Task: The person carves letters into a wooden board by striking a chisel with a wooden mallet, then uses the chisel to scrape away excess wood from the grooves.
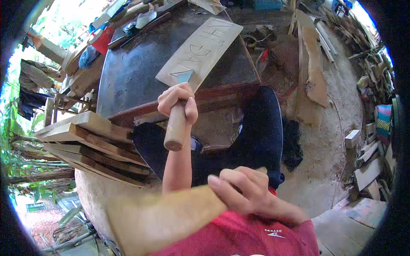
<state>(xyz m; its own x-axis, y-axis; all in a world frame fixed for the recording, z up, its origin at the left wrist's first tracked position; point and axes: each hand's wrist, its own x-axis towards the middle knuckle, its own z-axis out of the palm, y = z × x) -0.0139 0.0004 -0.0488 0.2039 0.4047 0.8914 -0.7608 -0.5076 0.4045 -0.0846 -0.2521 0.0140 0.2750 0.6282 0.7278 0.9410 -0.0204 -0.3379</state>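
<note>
My left hand (179,101) is closed around a chisel (174,132), its thick round wooden handle pointing back toward me. The chisel's flat, bluish metal blade meets the near part of a pale wooden board (213,42), which has large letters cut or marked along its face. Closer to my body, my right hand (245,190) is wrapped round the grip end of a wooden mallet (162,217). The mallet's broad head extends to the left and is slightly blurred. It is apart from the chisel handle.
The board lies on a dark table (132,72) with a reddish-brown front edge. Stacked thick planks (85,132) jut out at left. A long rough slab (314,64) lies at right, with wood offcuts (368,174) farther out. A red object (102,40) hangs near the table's left side.
</note>
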